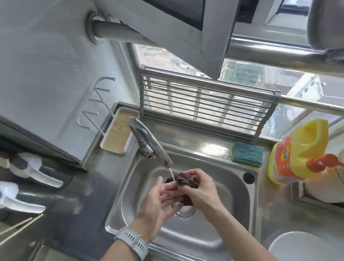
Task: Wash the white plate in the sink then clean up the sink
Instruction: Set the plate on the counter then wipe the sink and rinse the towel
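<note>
Running from the tap (150, 144), a thin stream of water is falling onto a dark brown cloth (184, 182) that looks wet and scrunched up. The cloth is sitting over the middle of the shiny metal sink (214, 238), just above the drain (186, 212), and both hands are holding it there. The right hand (199, 189) is curling its fingers over the top of the cloth and gripping it. The left hand (158, 201) is lying under the cloth with its fingers mostly straight and spread, touching the cloth from below. A white watch (132, 244) is sitting on the left wrist. The white plate (310, 260) is resting on the counter to the right of the sink, well apart from the hands, and it is looking clean and bare. A green sponge (247, 153) is lying on the back edge of the sink. A yellow soap bottle (299, 151) with a red pump is standing near it; its orange label has writing, but it is too blurry to read.
</note>
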{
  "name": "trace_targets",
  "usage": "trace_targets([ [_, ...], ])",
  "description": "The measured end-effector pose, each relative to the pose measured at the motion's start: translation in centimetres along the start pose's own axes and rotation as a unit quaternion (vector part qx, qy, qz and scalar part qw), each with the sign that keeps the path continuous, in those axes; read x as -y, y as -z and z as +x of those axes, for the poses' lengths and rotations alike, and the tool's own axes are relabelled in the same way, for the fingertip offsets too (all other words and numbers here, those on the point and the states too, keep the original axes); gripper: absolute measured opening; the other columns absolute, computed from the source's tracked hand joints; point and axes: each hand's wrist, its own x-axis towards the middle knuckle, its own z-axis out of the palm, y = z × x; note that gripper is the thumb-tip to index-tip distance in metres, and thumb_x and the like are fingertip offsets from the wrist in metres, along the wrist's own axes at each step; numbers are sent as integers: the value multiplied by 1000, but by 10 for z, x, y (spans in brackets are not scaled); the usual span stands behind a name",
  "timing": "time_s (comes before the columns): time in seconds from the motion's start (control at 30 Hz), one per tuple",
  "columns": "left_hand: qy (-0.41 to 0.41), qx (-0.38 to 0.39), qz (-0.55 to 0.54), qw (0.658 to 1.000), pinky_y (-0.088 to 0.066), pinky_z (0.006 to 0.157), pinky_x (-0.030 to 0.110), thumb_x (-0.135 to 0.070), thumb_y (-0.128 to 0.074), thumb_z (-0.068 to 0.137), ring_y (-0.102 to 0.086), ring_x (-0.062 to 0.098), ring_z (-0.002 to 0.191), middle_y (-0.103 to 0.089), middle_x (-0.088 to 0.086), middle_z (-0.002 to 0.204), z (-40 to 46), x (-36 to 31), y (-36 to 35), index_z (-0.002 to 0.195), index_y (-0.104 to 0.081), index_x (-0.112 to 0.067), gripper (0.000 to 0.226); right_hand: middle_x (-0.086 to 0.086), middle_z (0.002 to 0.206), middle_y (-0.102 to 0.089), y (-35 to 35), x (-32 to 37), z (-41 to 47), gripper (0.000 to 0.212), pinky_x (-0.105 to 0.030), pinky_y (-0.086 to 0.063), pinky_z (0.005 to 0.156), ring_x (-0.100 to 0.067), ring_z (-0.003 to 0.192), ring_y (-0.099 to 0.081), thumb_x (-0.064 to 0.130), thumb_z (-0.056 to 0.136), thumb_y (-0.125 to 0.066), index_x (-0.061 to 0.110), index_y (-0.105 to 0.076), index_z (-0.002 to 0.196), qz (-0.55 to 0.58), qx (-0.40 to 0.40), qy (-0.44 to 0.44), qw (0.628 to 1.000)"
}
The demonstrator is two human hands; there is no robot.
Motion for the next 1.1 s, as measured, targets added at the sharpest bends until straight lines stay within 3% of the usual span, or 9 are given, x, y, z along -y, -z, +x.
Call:
trace_targets([
  [0.07,-101,-18,170,980,-56,94,29,-34,-70,96,-63,19,124,-65,10,137,4,4,16,127,-66,-26,33,-7,94,-76,7,1,5,29,-27,-58,68,-23,89,-72,3,77,-75,21,-69,99,40,8,-24,999],
  [0.2,-249,25,506,825,-29,118,27,-65,-90,53,-25,2,143,-18,-17,157,25,13,33,157,-1,-38,140,-15,106,-75,17,9,16,33,-30,-55,75,-26,91,-70,-7,80,-68,10,-71,108,151,103,-83,980],
  [0.33,-330,0,553,765,-55,98,35,-43,-76,72,-56,16,118,-55,-1,136,62,12,29,154,-25,-34,96,-23,109,-68,18,8,28,41,-43,-52,92,-33,100,-66,-9,78,-59,-3,-66,117,238,219,-118,939],
  [0.5,-529,-33,565,632,-58,57,33,-20,-56,81,-64,25,72,-70,8,86,88,0,34,103,-67,-15,25,-18,112,-64,55,-6,47,39,-44,-41,97,-30,101,-56,24,82,-68,-2,-67,111,292,337,-138,884],
  [0.6,-608,32,569,553,-59,61,28,-15,-67,87,-69,23,78,-73,14,108,100,-15,35,106,-59,-17,20,-16,116,-62,51,-25,62,40,-45,-42,96,-29,103,-58,40,79,-79,8,-66,98,321,355,-182,859],
  [0.73,-666,98,606,425,-60,72,32,-8,-62,95,-71,24,88,-75,9,112,111,-31,29,95,-75,-13,13,-24,154,-31,18,-30,84,90,-57,-41,106,-53,142,-30,39,78,-80,13,-33,150,260,585,-198,742],
  [0.83,-680,114,644,332,-54,58,34,-7,-57,96,-65,21,71,-74,2,97,119,-38,28,97,-75,-17,20,-30,160,-18,-2,-14,94,98,-28,-57,83,-42,129,-53,36,74,-84,19,-27,152,191,694,-197,666],
  [0.97,-692,147,654,269,-56,58,31,-6,-61,94,-65,18,66,-73,2,89,119,-44,30,107,-75,-10,20,-28,154,-23,1,-16,109,99,-27,-58,80,-37,123,-59,36,73,-86,12,-26,150,198,737,-243,598],
  [1.1,-722,149,635,232,-52,63,29,-6,-59,95,-66,17,68,-76,3,90,115,-54,27,118,-73,-2,28,-35,156,-26,10,-21,119,103,-25,-58,74,-34,114,-64,35,76,-83,2,-23,153,186,729,-254,608],
])
